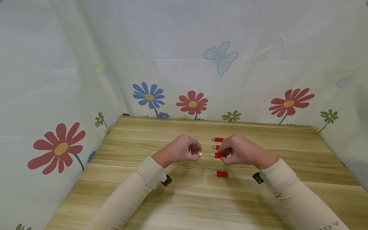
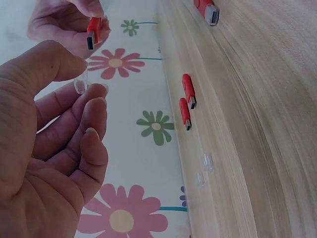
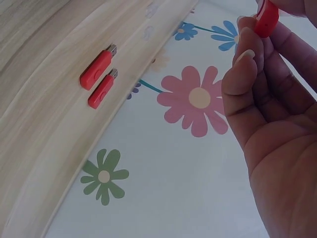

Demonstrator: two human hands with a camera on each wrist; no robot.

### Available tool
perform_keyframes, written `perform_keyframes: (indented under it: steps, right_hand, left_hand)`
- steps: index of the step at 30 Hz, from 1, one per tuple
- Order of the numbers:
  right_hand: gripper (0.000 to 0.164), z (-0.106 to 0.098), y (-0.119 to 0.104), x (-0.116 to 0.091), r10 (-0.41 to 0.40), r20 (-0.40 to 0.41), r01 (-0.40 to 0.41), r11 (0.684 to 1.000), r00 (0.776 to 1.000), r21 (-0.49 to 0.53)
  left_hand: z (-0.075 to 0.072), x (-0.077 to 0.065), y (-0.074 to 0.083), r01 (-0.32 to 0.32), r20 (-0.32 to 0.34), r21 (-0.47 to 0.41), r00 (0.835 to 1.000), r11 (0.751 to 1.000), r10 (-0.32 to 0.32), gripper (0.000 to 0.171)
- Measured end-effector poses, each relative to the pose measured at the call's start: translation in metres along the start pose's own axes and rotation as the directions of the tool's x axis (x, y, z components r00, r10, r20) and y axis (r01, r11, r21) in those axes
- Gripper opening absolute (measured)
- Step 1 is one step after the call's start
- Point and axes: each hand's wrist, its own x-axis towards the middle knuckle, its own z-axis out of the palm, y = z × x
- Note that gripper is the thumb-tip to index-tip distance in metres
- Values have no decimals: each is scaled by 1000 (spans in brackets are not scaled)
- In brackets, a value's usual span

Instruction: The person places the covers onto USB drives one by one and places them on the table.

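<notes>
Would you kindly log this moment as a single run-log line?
left hand: pinches clear cap | right hand: pinches uncapped USB stick | table: two uncapped sticks, two clear caps, one capped stick

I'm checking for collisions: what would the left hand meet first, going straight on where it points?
Most likely the red USB stick pinched in the right hand, though exact depth is hard to judge.

Red USB sticks [image 1: 222,174] (connectors [image 1: 214,173] silver), transparent caps [image 2: 208,162], yellow-brown wood-grain bench [image 1: 187,204], white backdrop [image 1: 158,38] with red, blue, green flowers [image 1: 192,104]
</notes>
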Motion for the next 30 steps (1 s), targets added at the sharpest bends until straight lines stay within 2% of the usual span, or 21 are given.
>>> perform_keyframes:
  steps: [18,30]
  right_hand:
    - [9,3,-5,5,-18,2,18,1000,1000,17]
    - [9,8,-4,7,-57,-1,57,998,998,18]
  left_hand:
    - [9,3,12,-17,13,-22,1000,1000,17,10]
    - [16,5,9,-29,-2,-22,1000,999,29,16]
